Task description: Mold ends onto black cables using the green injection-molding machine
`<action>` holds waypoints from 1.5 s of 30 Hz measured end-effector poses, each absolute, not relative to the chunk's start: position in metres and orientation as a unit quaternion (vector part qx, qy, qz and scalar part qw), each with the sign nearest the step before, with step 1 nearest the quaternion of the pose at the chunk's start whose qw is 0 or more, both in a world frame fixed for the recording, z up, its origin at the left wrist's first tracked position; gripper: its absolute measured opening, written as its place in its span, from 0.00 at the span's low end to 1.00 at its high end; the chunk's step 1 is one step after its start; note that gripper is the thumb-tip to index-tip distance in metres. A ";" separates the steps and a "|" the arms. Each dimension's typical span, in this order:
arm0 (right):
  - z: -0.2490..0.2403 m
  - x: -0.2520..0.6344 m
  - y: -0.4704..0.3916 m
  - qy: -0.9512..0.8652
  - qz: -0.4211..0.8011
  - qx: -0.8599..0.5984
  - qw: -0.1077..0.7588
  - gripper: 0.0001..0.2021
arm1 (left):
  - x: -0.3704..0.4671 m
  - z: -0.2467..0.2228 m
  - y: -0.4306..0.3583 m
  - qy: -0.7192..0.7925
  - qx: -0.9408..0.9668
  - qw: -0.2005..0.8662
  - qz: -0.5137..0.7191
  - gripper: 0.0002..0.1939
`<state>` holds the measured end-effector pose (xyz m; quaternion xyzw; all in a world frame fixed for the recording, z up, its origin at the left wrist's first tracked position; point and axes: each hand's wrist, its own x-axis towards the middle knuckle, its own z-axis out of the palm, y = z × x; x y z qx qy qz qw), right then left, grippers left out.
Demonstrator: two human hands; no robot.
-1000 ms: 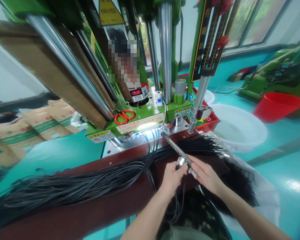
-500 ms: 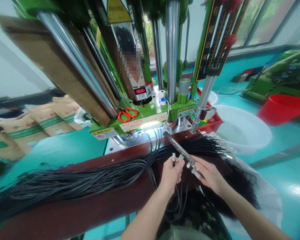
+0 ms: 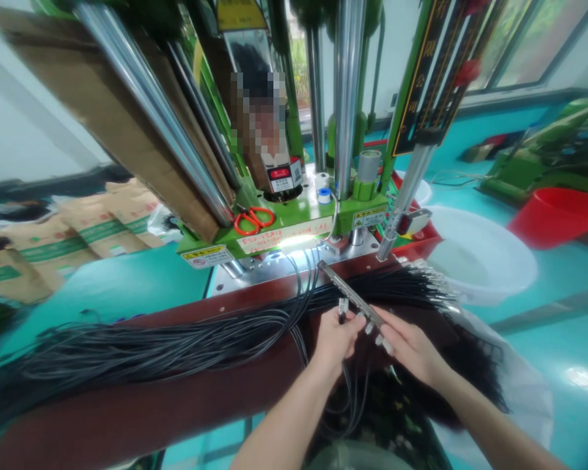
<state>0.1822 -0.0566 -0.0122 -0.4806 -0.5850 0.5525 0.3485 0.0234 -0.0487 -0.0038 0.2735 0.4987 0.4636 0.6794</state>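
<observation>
the left hand (image 3: 337, 341) pinches a connector (image 3: 343, 309) beside the metal bar (image 3: 349, 291), whose near end the right hand (image 3: 411, 341) clasps over the table (image 3: 176, 405); seemingly loading or unloading it, next calling for steady alignment.

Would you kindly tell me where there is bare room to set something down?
The brown bench is bare between its near edge and the black cable bundle, left of the left hand. Beyond the right hand, metal-ended cables crowd it.

A connector (image 3: 343, 308) has shifted from the bar (image 3: 347, 290).
</observation>
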 end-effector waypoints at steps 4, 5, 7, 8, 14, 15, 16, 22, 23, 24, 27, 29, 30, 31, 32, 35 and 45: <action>-0.011 0.179 -0.058 -0.580 0.554 -0.485 0.349 0.26 | 0.025 -0.005 -0.052 0.497 0.294 0.659 0.482 0.21; -0.010 0.178 -0.058 -0.548 0.580 -0.486 0.357 0.26 | 0.025 -0.005 -0.053 0.497 0.294 0.650 0.494 0.20; -0.008 0.176 -0.058 -0.479 0.628 -0.490 0.370 0.27 | 0.024 -0.005 -0.053 0.503 0.286 0.628 0.520 0.19; -0.007 0.176 -0.057 -0.453 0.643 -0.493 0.373 0.28 | 0.024 -0.005 -0.053 0.507 0.281 0.622 0.527 0.18; -0.014 0.182 -0.050 -0.435 0.659 -0.500 0.356 0.29 | 0.020 -0.005 -0.052 0.504 0.283 0.646 0.499 0.18; -0.015 0.183 -0.050 -0.439 0.658 -0.500 0.351 0.29 | 0.020 -0.006 -0.052 0.505 0.279 0.646 0.500 0.18; -0.016 0.184 -0.049 -0.444 0.655 -0.502 0.349 0.30 | 0.020 -0.006 -0.052 0.506 0.275 0.645 0.502 0.18; -0.014 0.186 -0.048 -0.453 0.656 -0.492 0.349 0.28 | 0.018 -0.007 -0.051 0.502 0.254 0.646 0.517 0.21; -0.014 0.186 -0.048 -0.456 0.656 -0.489 0.349 0.28 | 0.018 -0.007 -0.051 0.500 0.250 0.647 0.518 0.21; -0.013 0.186 -0.048 -0.461 0.655 -0.488 0.347 0.27 | 0.017 -0.007 -0.051 0.499 0.246 0.649 0.518 0.21; -0.013 0.187 -0.048 -0.475 0.648 -0.488 0.341 0.28 | 0.016 -0.006 -0.051 0.495 0.241 0.652 0.521 0.21; -0.013 0.187 -0.048 -0.476 0.652 -0.478 0.346 0.27 | 0.016 -0.006 -0.051 0.492 0.241 0.654 0.521 0.21; -0.014 0.187 -0.048 -0.476 0.655 -0.471 0.349 0.26 | 0.016 -0.006 -0.051 0.492 0.241 0.655 0.521 0.21; -0.015 0.187 -0.048 -0.481 0.656 -0.464 0.351 0.26 | 0.016 -0.006 -0.051 0.492 0.240 0.655 0.521 0.21; -0.015 0.186 -0.049 -0.490 0.653 -0.459 0.351 0.25 | 0.016 -0.006 -0.051 0.493 0.240 0.655 0.520 0.21; -0.013 0.186 -0.050 -0.528 0.625 -0.457 0.349 0.25 | 0.015 -0.006 -0.052 0.496 0.242 0.654 0.518 0.21; -0.004 0.183 -0.054 -0.586 0.564 -0.476 0.335 0.25 | 0.012 -0.009 -0.051 0.518 0.282 0.617 0.521 0.21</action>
